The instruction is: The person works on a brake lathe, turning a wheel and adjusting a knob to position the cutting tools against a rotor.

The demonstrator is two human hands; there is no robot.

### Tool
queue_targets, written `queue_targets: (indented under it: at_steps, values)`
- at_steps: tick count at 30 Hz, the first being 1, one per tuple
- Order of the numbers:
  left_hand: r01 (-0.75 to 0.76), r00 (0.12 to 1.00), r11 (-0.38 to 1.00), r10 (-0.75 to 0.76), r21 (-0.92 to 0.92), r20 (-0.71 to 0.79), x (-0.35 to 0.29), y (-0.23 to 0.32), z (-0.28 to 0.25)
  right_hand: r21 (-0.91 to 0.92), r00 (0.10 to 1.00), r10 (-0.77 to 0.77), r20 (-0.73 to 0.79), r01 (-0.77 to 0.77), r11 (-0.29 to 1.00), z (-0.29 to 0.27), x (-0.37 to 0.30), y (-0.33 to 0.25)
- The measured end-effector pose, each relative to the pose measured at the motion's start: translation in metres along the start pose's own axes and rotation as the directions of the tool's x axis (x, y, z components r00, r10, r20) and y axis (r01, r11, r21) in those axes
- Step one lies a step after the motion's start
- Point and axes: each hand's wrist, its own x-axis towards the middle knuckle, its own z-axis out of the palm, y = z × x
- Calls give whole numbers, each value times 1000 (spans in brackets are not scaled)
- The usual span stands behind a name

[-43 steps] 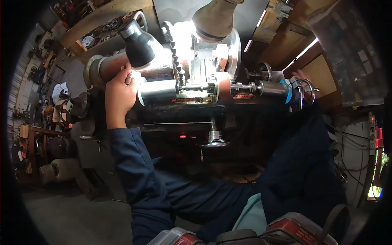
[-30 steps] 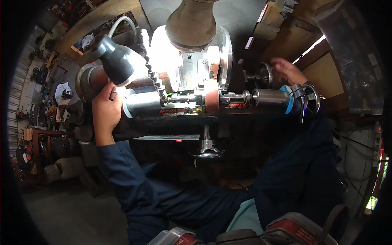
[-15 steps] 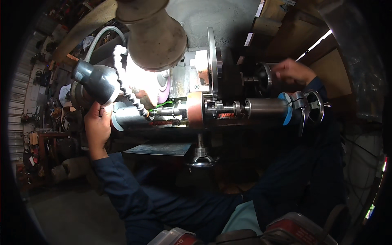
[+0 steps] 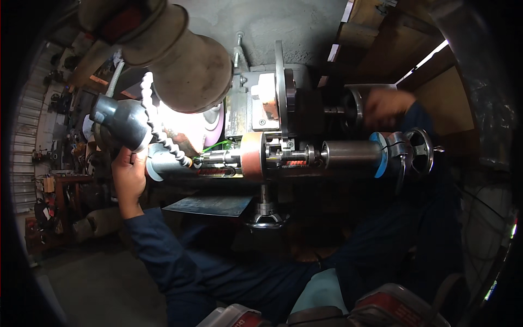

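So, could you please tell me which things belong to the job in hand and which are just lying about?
In the job:
black lamp, left hand at its rim
rear handwheel, blurred right hand beside it
segmented hose
purple grinding wheel

Seemingly just about:
tan board, right side
brown stand, left side

support: dark machine bed | left: grey cylinder | middle: red-brown block | right: steel cylinder
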Motion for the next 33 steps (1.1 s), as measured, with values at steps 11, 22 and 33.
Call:
queue_targets:
  at_steps: [11,22,33]
  values:
    - [-145,989,989,145,-29,-30,9,-5,11,764,868,292,-402,142,630,13,-1,18]
    - [-71,997,997,72,35,-36,8,7,-1,622,979,150,-136,-34,782,-43,-17,21]
    - [-18,1000,1000,18,8,-25,3,-6,5,356,999,25,-39,-9,934,-26,-26,-10]
